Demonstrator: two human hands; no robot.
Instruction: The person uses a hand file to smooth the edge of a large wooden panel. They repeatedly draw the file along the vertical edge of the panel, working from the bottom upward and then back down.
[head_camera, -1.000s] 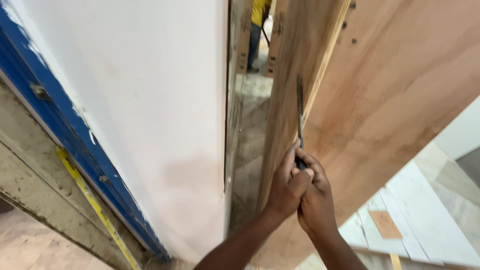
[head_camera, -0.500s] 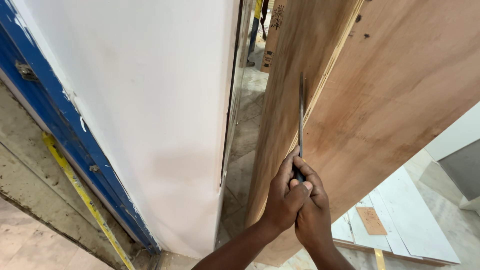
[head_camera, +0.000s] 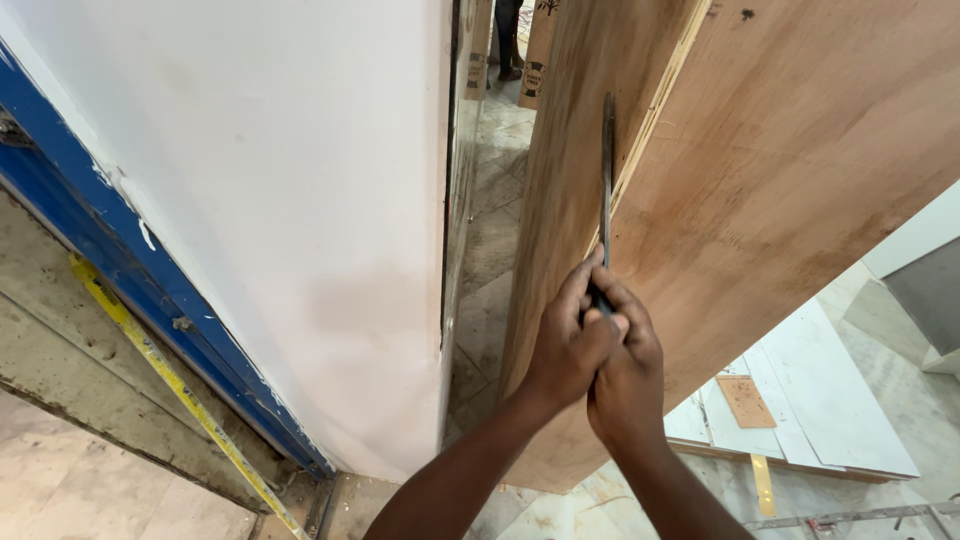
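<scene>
Plywood panel edge takes my dark blade, which rises above the fingers. Both hands, left hand and right hand, are closed tight round its handle; I judge most of the edge unworked

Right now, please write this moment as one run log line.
left hand: grip shut on metal tool | right hand: same | tool against plywood sheet edge | white panel left

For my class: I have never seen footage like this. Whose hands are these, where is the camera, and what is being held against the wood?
The camera sits on a person's head and looks down at their own two bare hands. The left hand and right hand are clasped together round the handle of a thin dark metal tool, whose blade lies along the pale edge of a big brown plywood sheet. Beside it stands a white panel with a blue edge. White boards lie on the floor below.
</scene>
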